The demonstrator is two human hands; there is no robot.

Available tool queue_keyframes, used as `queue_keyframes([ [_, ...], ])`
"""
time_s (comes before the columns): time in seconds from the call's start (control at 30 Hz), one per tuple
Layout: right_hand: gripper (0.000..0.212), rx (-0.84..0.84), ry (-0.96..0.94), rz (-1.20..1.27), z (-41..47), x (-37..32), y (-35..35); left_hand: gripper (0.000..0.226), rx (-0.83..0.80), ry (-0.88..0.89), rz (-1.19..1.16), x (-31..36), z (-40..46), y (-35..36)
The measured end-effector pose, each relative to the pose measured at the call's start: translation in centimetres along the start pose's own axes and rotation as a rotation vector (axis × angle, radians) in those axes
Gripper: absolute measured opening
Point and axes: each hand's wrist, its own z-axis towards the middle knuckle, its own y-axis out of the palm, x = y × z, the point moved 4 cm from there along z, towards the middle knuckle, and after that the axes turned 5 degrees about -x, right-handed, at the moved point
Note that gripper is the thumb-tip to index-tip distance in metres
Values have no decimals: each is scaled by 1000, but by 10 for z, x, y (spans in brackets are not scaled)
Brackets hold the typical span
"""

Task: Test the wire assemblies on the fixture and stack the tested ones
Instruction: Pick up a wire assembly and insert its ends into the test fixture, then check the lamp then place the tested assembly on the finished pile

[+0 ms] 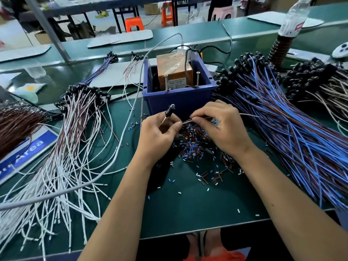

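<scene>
Dark green bench mat (188, 204) carrying everything. Big blue-and-brown wire bundle (291, 132) lying right, probably untested stock; white-and-brown wire stack (75, 147) lying left, likely tested pile. Blue plastic bin (178, 98) holding orange test box (176, 72) dead centre, within reach. We're holding one thin wire assembly with black cap (170, 110) just before bin: left hand (160, 134) pinching near cap, right hand (220, 125) fingers clamped on wire, keeping it taut for testing. Cut insulation bits (194, 144) littering mat beneath.
</scene>
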Motion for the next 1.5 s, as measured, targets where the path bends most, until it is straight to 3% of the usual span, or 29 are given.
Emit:
queue_keyframes([
  [0.3, 12, 94, 51, 42, 0, 1, -7, 12, -57, -37, -78, 0, 0, 0],
  [0.4, 14, 212, 179, 43, -3, 12, -14, 13, -16, -23, -114, 0, 0, -6],
  [0.5, 36, 305, 284, -182, -6, 14, -19, 15, 47, 7, -184, 2, 0, -11],
  [0.57, 23, 446, 220, -231, -8, 1, -20, 13, 63, 9, -222, 4, 0, -10],
  [0.6, 28, 481, 184, -207, -9, -3, -18, 12, 65, 7, -245, 5, -1, -8],
  [0.7, 60, 363, 298, 21, -8, 0, -3, 10, 63, 5, -316, 7, -2, -5],
  [0.77, 64, 265, 484, 391, -7, 6, 9, 11, 54, 5, -369, 8, -2, -3],
  [0.87, 53, 317, 631, 1002, -5, 13, 14, 10, 12, -5, -429, 9, -3, -2],
  [1.07, 25, 328, 541, 1495, -4, 31, -7, 11, -38, -19, -417, 12, -3, 1],
  [1.13, 26, 279, 534, 1471, -3, 30, -8, 11, -2, -5, -458, 13, -3, -1],
  [1.23, 29, 106, 487, 1186, -3, 19, -5, 16, 38, 5, -555, 14, -1, -6],
  [1.37, 27, -92, 344, 733, -3, -7, 10, 17, -36, -19, -711, 18, 0, 0],
  [1.5, 26, -188, 345, 615, -7, -12, 25, 16, -107, -41, -772, 23, -4, 10],
])
